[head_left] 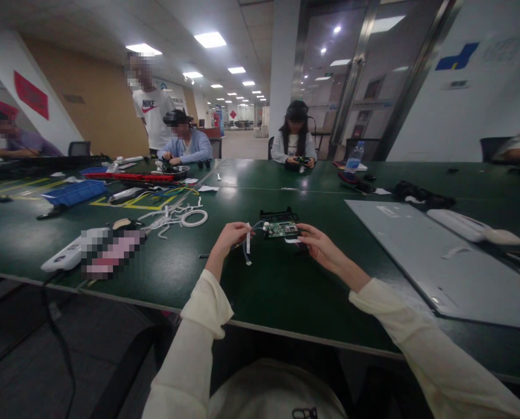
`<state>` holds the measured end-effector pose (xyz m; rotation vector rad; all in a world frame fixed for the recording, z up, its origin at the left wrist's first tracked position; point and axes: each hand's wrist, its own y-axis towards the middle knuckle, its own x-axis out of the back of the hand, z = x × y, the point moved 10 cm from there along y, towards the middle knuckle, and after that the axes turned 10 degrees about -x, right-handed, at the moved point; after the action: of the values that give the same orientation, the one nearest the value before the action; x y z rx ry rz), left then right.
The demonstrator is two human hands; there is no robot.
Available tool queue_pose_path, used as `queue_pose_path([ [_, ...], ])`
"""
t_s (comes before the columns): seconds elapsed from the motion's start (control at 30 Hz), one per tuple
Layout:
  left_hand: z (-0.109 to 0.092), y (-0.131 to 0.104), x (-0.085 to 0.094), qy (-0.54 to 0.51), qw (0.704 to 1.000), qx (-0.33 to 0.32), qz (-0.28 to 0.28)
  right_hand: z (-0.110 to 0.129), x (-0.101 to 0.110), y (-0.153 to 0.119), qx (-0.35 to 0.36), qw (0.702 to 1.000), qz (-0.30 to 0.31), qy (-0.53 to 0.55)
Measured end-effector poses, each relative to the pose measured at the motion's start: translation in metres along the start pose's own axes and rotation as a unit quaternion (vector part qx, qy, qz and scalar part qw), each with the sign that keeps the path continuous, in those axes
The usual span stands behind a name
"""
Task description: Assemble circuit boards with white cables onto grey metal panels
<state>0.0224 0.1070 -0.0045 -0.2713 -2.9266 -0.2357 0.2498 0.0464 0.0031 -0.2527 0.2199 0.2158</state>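
Above the green table, my right hand (318, 244) grips the right end of a green circuit board (281, 229), with a small white strip (292, 240) by its fingertips. My left hand (233, 237) is closed in a pinch on a white strip (248, 241) that hangs down, left of the board. A grey cable (244, 254) with a pale end hangs beside the strip, and wires run from near my left fingers to the board's left end. A black frame (281, 214) lies just behind the board.
White tubing (194, 217), a power strip (74, 250) and a blue tray (77, 192) lie left on the table (260, 291). A large grey panel (443, 267) lies right, with a white cylindrical object (456, 225) on it. People sit across the table; one stands.
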Motion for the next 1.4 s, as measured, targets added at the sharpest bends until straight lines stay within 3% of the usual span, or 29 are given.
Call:
queue_pose_path([
  [0.23,0.002,0.004,0.012,0.108,0.993,-0.042,-0.025,-0.009,-0.006,-0.001,-0.020,0.994,0.006,-0.108],
  [0.43,-0.003,0.006,0.015,0.255,0.963,-0.089,-0.022,-0.012,-0.002,-0.001,-0.018,0.971,-0.030,-0.236],
  [0.77,-0.008,0.006,0.016,0.274,0.955,-0.104,-0.038,-0.005,-0.006,0.000,0.041,0.924,-0.039,-0.378],
  [1.03,-0.022,0.000,0.008,0.422,0.894,-0.139,-0.063,0.001,-0.010,-0.004,0.061,0.889,-0.067,-0.450],
  [1.17,-0.051,-0.012,-0.011,0.489,0.841,-0.214,-0.089,0.006,-0.011,-0.006,0.087,0.865,-0.081,-0.487],
  [1.3,-0.071,-0.022,-0.058,0.486,0.818,-0.306,-0.010,0.011,-0.011,-0.008,0.107,0.846,-0.096,-0.513],
  [1.4,-0.073,-0.023,-0.087,0.492,0.807,-0.323,0.038,0.012,-0.011,-0.009,0.111,0.840,-0.095,-0.522],
])
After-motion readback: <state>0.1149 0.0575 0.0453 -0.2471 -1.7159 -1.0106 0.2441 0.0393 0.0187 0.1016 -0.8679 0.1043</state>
